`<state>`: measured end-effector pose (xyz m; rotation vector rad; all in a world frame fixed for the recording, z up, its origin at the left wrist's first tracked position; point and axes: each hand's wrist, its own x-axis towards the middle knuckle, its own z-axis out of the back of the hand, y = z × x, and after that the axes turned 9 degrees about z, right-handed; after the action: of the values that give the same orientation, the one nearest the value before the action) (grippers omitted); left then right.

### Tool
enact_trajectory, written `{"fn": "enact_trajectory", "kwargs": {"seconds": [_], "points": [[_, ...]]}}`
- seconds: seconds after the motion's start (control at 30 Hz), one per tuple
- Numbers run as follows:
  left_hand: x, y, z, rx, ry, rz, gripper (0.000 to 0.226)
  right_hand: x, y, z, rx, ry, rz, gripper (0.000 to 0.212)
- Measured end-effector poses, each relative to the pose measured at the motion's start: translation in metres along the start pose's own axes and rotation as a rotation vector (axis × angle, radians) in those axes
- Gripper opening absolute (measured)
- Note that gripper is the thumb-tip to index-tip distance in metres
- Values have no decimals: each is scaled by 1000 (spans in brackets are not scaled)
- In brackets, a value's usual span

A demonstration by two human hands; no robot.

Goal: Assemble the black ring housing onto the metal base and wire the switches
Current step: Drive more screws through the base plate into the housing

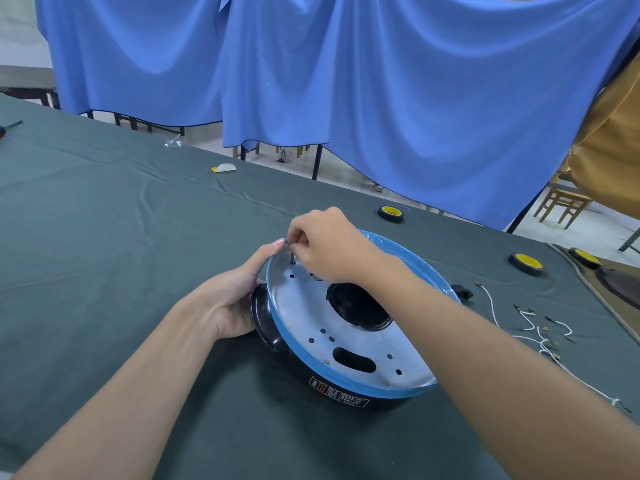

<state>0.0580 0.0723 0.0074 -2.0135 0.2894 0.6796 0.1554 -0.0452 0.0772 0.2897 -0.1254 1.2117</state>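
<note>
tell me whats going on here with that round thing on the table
A person is putting together a round appliance part on the cloth-covered table. The left hand grips the black ring housing at its edge, thumb on the rim of the blue-edged metal base sitting on it. The right hand pinches a small metal pin at a hole near the far rim. The white wires lie loose to the right, not connected to anything.

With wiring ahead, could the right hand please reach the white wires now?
Likely yes: the white wires lie uncovered beside the metal base, but the right hand pinches a small part.
</note>
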Motion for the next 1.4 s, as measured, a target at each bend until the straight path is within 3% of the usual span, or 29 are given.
{"fn": "enact_trajectory", "kwargs": {"seconds": [0.57, 0.9, 0.97, 1.07, 1.23, 1.33, 1.4], "points": [[3, 0, 3, 3, 20, -1, 61, 2, -3, 0, -109, 155, -14, 14], [3, 1, 5, 9, 26, -13, 65, 3, 0, 3, -208, 176, 23, 40], [3, 1, 5, 10, 32, -11, 62, 2, -1, 2, -218, 170, 21, 36], [4, 1, 4, 9, 34, -7, 64, 2, 0, 2, -188, 175, 58, 12], [3, 1, 4, 23, 44, -9, 58, 3, -1, 5, -114, 196, 32, 13], [3, 1, 3, 30, 39, -13, 57, 5, -3, 3, -154, 200, -16, 39], [3, 2, 3, 30, 33, -19, 57, 4, -4, 2, -160, 183, -20, 40]]}}
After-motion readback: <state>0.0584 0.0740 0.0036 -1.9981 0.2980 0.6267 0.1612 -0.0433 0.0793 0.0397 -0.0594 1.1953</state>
